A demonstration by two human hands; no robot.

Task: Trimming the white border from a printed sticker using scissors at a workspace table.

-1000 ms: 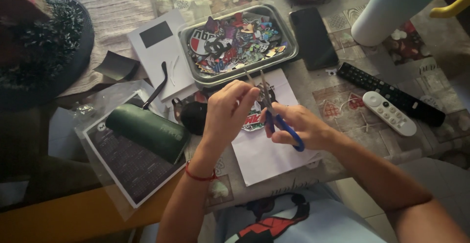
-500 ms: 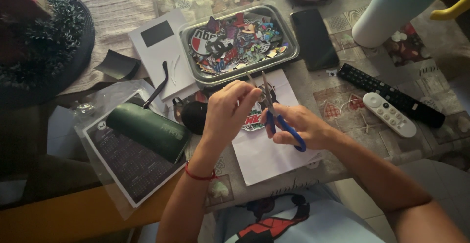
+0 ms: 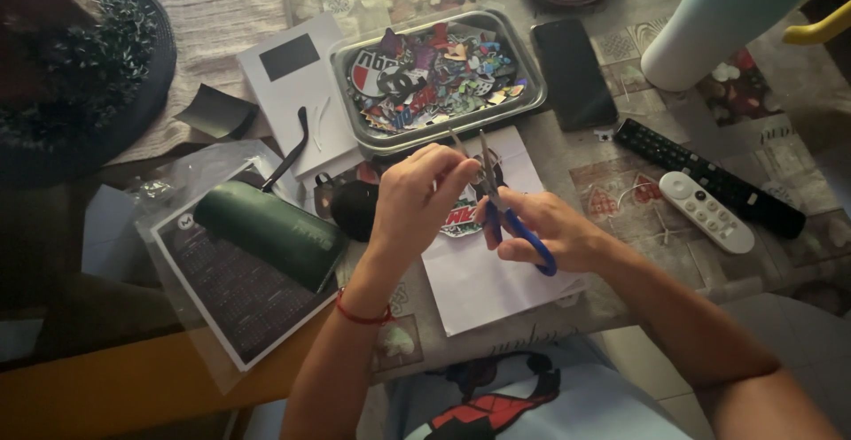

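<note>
- Blue-handled scissors [image 3: 510,218] sit in the right hand [image 3: 550,227], fingers through the loops, with the pale metal blades pointing up and away and standing slightly apart.
- The left hand [image 3: 421,196] pinches a small sticker cut-out [image 3: 465,214] right at the blades; its grip is closed on the piece, which shows red, white and dark print, partly hidden by the fingers.
- Both hands hover over a white sheet of paper [image 3: 492,285] that lies on the counter [image 3: 620,174], its near edge close to the counter's front edge.
- Just beyond the blade tips is a metal tray [image 3: 355,94] heaped with colourful stickers.
- To the right of the tray lies a dark phone [image 3: 574,72]; farther right are a black remote [image 3: 709,177] and a white remote [image 3: 706,212], well apart from the hands.
- Left of the left wrist lies a dark green roll [image 3: 266,227] on a black printed card in a clear sleeve [image 3: 226,289], near but not touching the arm.
- A red string bracelet [image 3: 359,316] circles the left wrist.
- Bare patterned counter shows between the paper and the remotes.
</note>
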